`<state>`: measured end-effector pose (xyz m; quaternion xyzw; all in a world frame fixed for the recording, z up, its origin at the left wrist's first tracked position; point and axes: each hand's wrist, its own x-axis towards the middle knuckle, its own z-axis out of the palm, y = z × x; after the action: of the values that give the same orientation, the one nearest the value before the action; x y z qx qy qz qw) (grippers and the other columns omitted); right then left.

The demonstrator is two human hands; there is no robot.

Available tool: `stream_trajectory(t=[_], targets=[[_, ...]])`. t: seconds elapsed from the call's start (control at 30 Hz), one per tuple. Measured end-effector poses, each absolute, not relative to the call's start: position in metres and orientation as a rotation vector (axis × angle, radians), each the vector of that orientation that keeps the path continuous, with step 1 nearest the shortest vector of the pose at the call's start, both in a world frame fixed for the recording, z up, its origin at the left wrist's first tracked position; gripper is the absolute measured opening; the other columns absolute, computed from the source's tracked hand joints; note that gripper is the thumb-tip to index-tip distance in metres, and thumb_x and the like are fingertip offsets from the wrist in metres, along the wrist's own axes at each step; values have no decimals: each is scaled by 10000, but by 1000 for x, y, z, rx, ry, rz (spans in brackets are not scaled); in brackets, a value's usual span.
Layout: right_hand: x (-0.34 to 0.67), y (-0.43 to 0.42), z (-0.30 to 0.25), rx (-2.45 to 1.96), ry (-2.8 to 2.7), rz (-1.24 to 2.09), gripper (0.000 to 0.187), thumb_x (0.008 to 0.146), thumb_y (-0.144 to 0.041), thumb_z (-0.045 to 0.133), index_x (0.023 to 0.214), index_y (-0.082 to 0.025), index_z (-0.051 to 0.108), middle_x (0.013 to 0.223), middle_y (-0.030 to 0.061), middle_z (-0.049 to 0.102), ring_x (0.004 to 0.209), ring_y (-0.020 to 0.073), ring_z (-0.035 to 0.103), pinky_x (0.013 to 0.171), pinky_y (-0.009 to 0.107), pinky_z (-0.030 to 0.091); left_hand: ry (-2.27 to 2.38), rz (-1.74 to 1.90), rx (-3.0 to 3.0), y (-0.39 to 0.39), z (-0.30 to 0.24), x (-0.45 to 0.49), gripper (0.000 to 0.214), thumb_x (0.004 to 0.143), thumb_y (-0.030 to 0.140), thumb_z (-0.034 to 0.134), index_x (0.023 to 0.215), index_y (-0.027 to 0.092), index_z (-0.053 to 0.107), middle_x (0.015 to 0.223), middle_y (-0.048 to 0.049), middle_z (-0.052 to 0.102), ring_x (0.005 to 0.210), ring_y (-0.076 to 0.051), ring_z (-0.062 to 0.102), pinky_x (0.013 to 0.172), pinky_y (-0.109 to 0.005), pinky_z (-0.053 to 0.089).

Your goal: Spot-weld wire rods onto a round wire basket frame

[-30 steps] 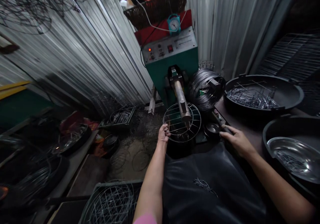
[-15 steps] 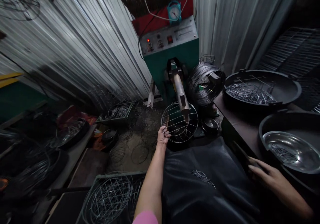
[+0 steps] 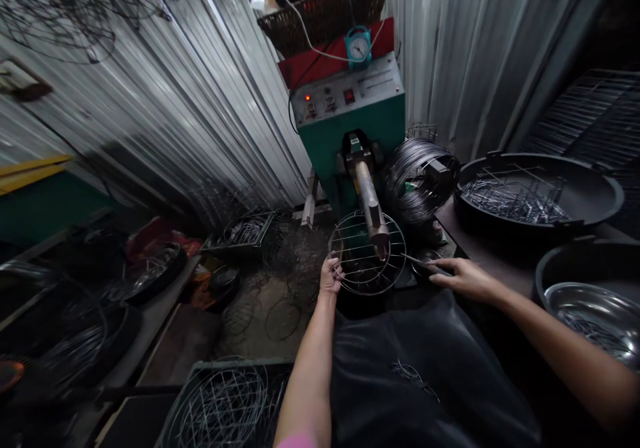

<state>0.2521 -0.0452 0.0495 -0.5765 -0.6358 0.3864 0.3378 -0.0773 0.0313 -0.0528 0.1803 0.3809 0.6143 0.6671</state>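
Observation:
My left hand [image 3: 331, 275] is closed on the left rim of a round wire rack [image 3: 364, 276] with parallel bars. The rack sits at the tip of a metal electrode arm [image 3: 373, 208] that sticks out of a green machine [image 3: 325, 148]. From the right, my right hand [image 3: 457, 277] grips a slim, dark, narrow-tipped hand tool [image 3: 423, 263]. The tool's tip is at the rack's right rim; whether it touches I cannot tell. Below, a few short bent wires [image 3: 413, 373] lie on the black apron [image 3: 380, 408] over my lap.
A wire coil [image 3: 417, 181] hangs right of the arm. Black pans [image 3: 595, 211] with wire pieces and a steel bowl [image 3: 620, 301] stand on the right. At lower left is a crate [image 3: 200, 368] of wire grids. A blue clock [image 3: 358, 47] sits atop the machine.
My right hand has swung left and forward with its tool, from beside the pans to the rack's right rim. My left hand still holds the rack at the arm. The view has shifted slightly.

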Motion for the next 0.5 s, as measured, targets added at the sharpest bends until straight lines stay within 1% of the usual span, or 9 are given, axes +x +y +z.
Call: stream_trajectory(t=[0.03, 0.17, 0.23, 0.33, 0.37, 0.43, 0.5], targets=[[254, -44, 52, -1505, -1658, 1043, 389, 555, -436, 733, 865, -202, 736, 932, 49, 708, 909, 297, 632, 834, 368, 492, 865, 1389, 409, 31, -53, -78, 384, 544, 215, 701, 870, 195, 499, 487, 124, 263, 354, -9, 201, 362, -138, 125], [259, -42, 60, -1463, -1310, 1023, 492, 630, -492, 683, 1017, -188, 700, 958, 49, 697, 863, 258, 643, 749, 339, 522, 873, 1398, 419, 30, -52, -82, 354, 542, 224, 696, 829, 188, 491, 497, 116, 283, 362, -6, 211, 362, -140, 130], [256, -43, 59, -1449, -1269, 1028, 483, 623, -504, 677, 989, -192, 708, 924, 37, 699, 815, 245, 646, 700, 321, 528, 876, 1397, 424, 30, -51, -82, 326, 559, 227, 692, 806, 187, 484, 499, 114, 268, 362, -6, 205, 364, -141, 129], [249, -46, 56, -1473, -1532, 1195, 417, 541, -447, 736, 869, -189, 736, 807, 16, 701, 740, 236, 643, 645, 292, 521, 878, 1380, 435, 30, -50, -82, 314, 561, 215, 691, 779, 187, 466, 498, 115, 255, 358, -5, 194, 362, -140, 124], [249, -46, 56, -1482, -1595, 1258, 417, 527, -428, 748, 866, -186, 737, 781, 12, 698, 720, 231, 640, 627, 282, 517, 877, 1377, 441, 30, -49, -82, 320, 555, 212, 691, 779, 188, 464, 499, 115, 261, 357, -5, 197, 360, -140, 121], [253, -47, 60, -1511, -1543, 1293, 482, 551, -442, 732, 952, -175, 722, 773, 18, 695, 686, 220, 635, 582, 269, 506, 876, 1373, 451, 30, -48, -82, 336, 542, 209, 690, 799, 189, 473, 498, 116, 271, 354, -5, 200, 356, -140, 117], [260, -49, 66, -1548, -1387, 1240, 581, 599, -480, 689, 1081, -157, 673, 815, 41, 695, 678, 219, 634, 551, 267, 496, 884, 1376, 451, 29, -46, -83, 356, 536, 216, 687, 831, 189, 489, 492, 121, 271, 348, -6, 194, 351, -138, 115]])
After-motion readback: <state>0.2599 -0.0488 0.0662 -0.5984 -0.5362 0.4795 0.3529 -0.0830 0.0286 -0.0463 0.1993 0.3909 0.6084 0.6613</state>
